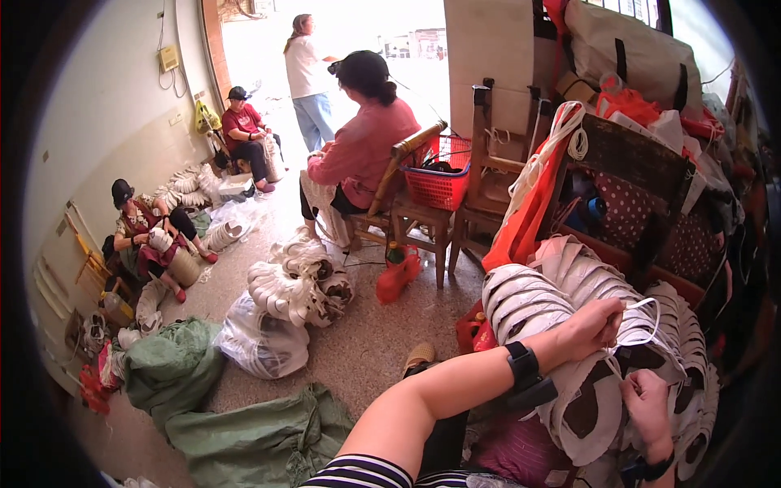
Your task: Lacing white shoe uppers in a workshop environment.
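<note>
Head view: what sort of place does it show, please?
Probably a small workshop for handwork: stacks of pale pieces, green sacking, and seated people with similar pieces nearby.

Glaring daylight floods in through the wide doorway (415, 98) ahead of me. The left wall (106, 89) is pale above, beige lower down, with a small yellow box (168, 58) on it. Underfoot, the floor (370, 333) is speckled. A wooden stool (440, 244) and a wooden chair (482, 114) stand near the pale pillar (490, 49); bars cross a window (634, 10) high right.

Matt cloth-like pale pieces (527, 302), smooth white cord (657, 312), glossy red plastic basket (438, 189), coarse woven green sacking (252, 443)
</note>
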A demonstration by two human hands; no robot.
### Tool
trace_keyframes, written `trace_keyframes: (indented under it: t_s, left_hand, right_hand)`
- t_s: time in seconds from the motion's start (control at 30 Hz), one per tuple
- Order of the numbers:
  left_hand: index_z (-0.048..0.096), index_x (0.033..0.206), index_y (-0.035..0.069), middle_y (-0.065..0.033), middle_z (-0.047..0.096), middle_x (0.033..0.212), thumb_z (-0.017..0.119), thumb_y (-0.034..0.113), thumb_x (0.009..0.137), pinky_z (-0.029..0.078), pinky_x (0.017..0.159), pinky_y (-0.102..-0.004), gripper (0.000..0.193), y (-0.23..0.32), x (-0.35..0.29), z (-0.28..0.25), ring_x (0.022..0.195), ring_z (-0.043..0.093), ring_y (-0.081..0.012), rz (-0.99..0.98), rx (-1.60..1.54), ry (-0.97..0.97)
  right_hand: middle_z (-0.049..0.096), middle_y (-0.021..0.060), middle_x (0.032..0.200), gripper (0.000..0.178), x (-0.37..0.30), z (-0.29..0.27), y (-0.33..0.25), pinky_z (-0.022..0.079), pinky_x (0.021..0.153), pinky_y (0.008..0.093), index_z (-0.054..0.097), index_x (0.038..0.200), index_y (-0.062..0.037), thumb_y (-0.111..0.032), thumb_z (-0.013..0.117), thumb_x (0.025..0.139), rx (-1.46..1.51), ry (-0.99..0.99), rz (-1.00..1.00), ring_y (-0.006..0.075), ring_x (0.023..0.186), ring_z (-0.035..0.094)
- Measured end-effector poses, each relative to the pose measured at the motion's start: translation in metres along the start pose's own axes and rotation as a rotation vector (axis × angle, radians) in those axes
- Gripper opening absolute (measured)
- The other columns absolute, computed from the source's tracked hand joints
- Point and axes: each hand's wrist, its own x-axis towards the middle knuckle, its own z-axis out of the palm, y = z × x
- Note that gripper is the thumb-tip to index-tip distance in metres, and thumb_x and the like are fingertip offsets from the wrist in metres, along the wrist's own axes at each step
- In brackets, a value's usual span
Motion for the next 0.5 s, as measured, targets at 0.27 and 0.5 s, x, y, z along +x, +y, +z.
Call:
trace_keyframes:
  t_s: [0.27,0.5]
  left_hand:
    - [0.046,0.061,0.01,-0.0008,0.037,0.048,0.047,0.025,0.096,0.034,0.055,-0.0296,0.038,-0.003,-0.005,-0.004,0.045,0.034,-0.0142,-0.017,-0.123,-0.033]
    - [0.045,0.064,0.011,-0.0003,0.038,0.052,0.046,0.025,0.098,0.032,0.055,-0.028,0.037,-0.007,-0.009,-0.009,0.047,0.033,-0.0129,0.004,-0.111,-0.075]
  right_hand:
    - [0.056,0.0151,0.061,0.025,0.011,0.013,0.019,0.043,0.054,0.0328,0.059,0.073,0.005,-0.016,0.072,0.078,0.026,-0.157,0.16,0.0187,0.055,0.052]
    - [0.052,0.01,0.059,0.024,-0.011,0.04,0.027,0.039,0.051,0.0326,0.057,0.068,0.0017,-0.014,0.07,0.08,0.277,-0.068,0.178,0.0137,0.055,0.048]
